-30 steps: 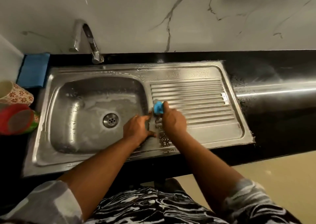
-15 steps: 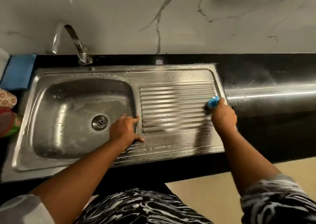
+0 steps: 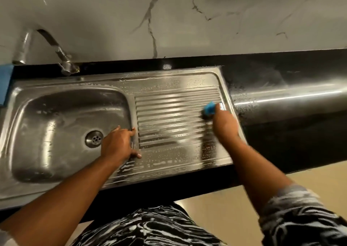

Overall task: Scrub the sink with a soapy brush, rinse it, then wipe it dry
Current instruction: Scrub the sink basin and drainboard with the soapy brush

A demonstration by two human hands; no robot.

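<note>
A steel sink [image 3: 56, 187] has a basin on the left with a round drain [image 3: 93, 138] and a ribbed draining board [image 3: 169, 114] on the right, streaked with soapy foam. My right hand [image 3: 225, 125] grips a blue brush [image 3: 209, 110] whose dark bristles press on the far right end of the ribs. My left hand [image 3: 118, 144] rests on the ridge between basin and draining board, fingers spread flat over it and thumb on the front ledge.
A curved steel tap [image 3: 56, 52] stands behind the basin's back left. A blue cloth [image 3: 4, 82] shows at the left edge. Black wet countertop [image 3: 291, 99] runs to the right of the sink, a marble wall behind, pale floor below the counter's front edge.
My right hand swept the brush from the left end of the draining board to its far right end and stays there. My left hand has kept its place on the ridge. The camera turned rightward.
</note>
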